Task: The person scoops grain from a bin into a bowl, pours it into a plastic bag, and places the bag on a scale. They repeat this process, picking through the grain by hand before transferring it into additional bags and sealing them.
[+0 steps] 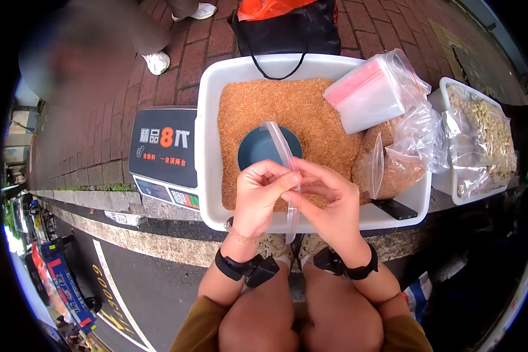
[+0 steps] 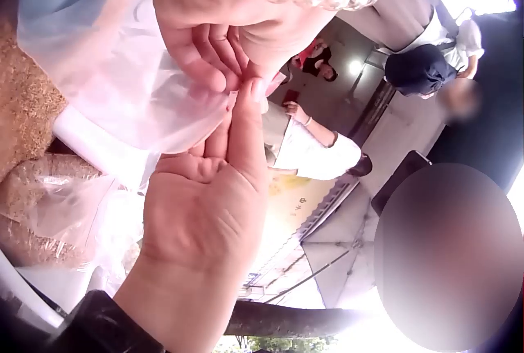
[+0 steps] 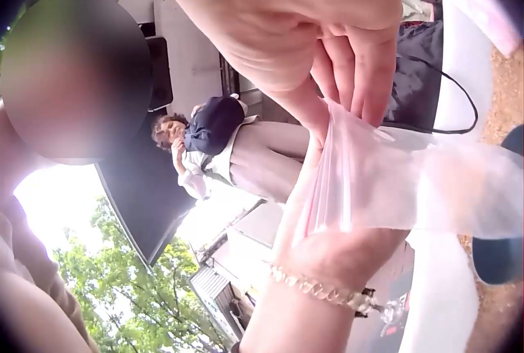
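Note:
Over the tub of brown grains, both hands pinch the top of a clear zip bag [image 1: 283, 144]. The left hand [image 1: 257, 196] holds it between thumb and fingers, and the right hand [image 1: 328, 205] grips it beside the left fingertips. In the left wrist view the bag [image 2: 123, 83] hangs between the left hand [image 2: 237, 17] and the right hand [image 2: 201, 205]. The right wrist view shows the zip bag [image 3: 385, 173] spread below the right hand's fingers [image 3: 372, 58]. A blue-grey bowl [image 1: 258, 149] lies on the grains [image 1: 317, 111] behind the hands.
The white tub [image 1: 208, 146] holds a stack of empty bags [image 1: 369, 94], filled bags [image 1: 399, 176] and a dark phone [image 1: 395, 209]. A printed box [image 1: 164, 141] stands left, a tray of bagged nuts [image 1: 481, 135] right, and a black bag [image 1: 293, 35] behind. A person's legs are at upper left.

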### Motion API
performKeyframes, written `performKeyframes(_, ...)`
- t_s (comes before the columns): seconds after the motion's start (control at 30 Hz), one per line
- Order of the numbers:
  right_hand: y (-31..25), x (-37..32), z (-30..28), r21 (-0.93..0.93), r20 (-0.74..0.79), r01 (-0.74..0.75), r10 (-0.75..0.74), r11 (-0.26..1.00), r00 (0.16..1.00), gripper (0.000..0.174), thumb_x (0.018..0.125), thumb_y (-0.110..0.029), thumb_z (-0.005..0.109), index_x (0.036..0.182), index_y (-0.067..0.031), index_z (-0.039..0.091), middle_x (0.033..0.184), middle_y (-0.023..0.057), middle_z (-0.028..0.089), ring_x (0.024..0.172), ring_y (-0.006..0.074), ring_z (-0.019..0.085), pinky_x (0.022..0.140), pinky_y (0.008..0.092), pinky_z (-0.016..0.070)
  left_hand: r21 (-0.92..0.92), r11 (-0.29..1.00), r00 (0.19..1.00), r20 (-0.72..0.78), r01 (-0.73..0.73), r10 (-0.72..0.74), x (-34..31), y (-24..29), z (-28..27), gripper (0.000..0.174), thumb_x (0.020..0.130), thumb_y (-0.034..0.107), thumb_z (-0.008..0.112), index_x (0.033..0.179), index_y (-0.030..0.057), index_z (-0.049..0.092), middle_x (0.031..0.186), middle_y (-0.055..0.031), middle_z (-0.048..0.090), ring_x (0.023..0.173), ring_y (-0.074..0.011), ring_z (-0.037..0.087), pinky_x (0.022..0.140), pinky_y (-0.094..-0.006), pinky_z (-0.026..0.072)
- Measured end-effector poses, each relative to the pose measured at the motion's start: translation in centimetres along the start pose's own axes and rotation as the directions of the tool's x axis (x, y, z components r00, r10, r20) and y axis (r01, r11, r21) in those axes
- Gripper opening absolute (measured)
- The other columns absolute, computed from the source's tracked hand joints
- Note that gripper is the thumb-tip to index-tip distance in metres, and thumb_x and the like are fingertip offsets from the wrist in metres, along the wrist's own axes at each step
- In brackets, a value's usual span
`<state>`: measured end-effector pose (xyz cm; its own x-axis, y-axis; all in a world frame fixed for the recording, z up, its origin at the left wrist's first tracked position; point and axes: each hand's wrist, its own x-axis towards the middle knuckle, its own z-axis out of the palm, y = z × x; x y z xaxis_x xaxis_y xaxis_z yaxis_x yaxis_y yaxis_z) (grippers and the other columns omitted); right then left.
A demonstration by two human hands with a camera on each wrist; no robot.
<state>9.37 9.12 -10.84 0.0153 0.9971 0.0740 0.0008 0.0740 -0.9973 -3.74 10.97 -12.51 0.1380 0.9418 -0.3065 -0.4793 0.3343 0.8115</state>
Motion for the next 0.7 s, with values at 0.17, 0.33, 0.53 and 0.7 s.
performKeyframes(0.17, 0.5, 0.1, -0.4, 0.259, 0.145, -0.163, 0.129, 0.952, 0.981, 0.034, 0.076, 0.007, 0.062, 0.11, 0.0025, 0.058, 0.095, 0.01, 0.064, 0.084, 0.0134, 0.063, 0.073, 0.0259, 0.0527, 0.0, 1.0, 0.997, 0.072, -0.024, 0.024, -0.6, 0.6, -0.7, 0.011, 0.076, 0.003, 0.069, 0.072, 0.0019, 0.058, 0.07, -0.0063, 0.063, 0.058, -0.0069, 0.055, 0.052, -0.019, 0.0443)
performKeyframes(0.33, 0.5, -0.3, 0.3, 0.181, 0.05, -0.103, 0.095, 0.978, 0.994, 0.029, 0.075, 0.009, 0.059, 0.104, 0.0048, 0.057, 0.086, 0.0095, 0.065, 0.078, 0.0121, 0.064, 0.071, 0.0256, 0.0527, 0.044, 0.999, 0.996, 0.083, -0.021, 0.017, -0.9, 0.3, -0.7, 0.012, 0.078, 0.003, 0.067, 0.072, 0.0029, 0.057, 0.069, -0.004, 0.062, 0.058, -0.0056, 0.054, 0.053, -0.0179, 0.0432)
performKeyframes(0.53, 1.6, 0.4, -1.4, -0.455, -0.247, 0.221, -0.36, 0.863, 0.9, 0.026, 0.069, 0.01, 0.062, 0.089, 0.0015, 0.047, 0.079, 0.0087, 0.061, 0.066, 0.0115, 0.061, 0.061, 0.0234, 0.0511, 0.372, 0.907, 0.977, 0.003, -0.198, 0.212, -1.9, -0.7, 0.8, 0.011, 0.08, 0.004, 0.066, 0.076, 0.0016, 0.056, 0.07, 0.0007, 0.06, 0.063, -0.0038, 0.054, 0.057, -0.0178, 0.0428)
performKeyframes(0.7, 0.4, 1.1, -2.5, -0.421, -0.281, 0.206, -0.343, 0.883, 0.896, 0.033, 0.071, 0.006, 0.064, 0.097, 0.0005, 0.046, 0.082, 0.0109, 0.061, 0.064, 0.0172, 0.061, 0.061, 0.027, 0.0505, 0.532, 0.807, 0.964, 0.083, -0.257, 0.252, -1.8, -1.4, 0.9, 0.011, 0.078, 0.0, 0.064, 0.081, 0.002, 0.053, 0.066, 0.0021, 0.054, 0.061, -0.0034, 0.049, 0.058, -0.0188, 0.0419)
